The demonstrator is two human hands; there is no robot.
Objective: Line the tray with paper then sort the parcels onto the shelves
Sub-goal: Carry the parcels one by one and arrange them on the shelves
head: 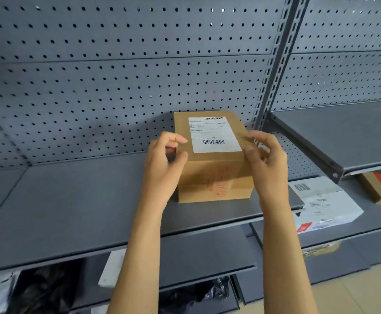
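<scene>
A brown cardboard parcel with a white shipping label on top stands on the grey metal shelf, close to the pegboard back. My left hand grips its upper left edge, thumb and forefinger curled over the top. On the other side, my right hand holds the upper right edge with the thumb on the top corner. The parcel's base rests flat on the shelf. No tray or paper is in view.
A slotted upright post divides the shelving. To its right is a higher shelf; beneath it lie a white labelled parcel and a brown box with red tape. Lower shelves hold black bags and a white flat item.
</scene>
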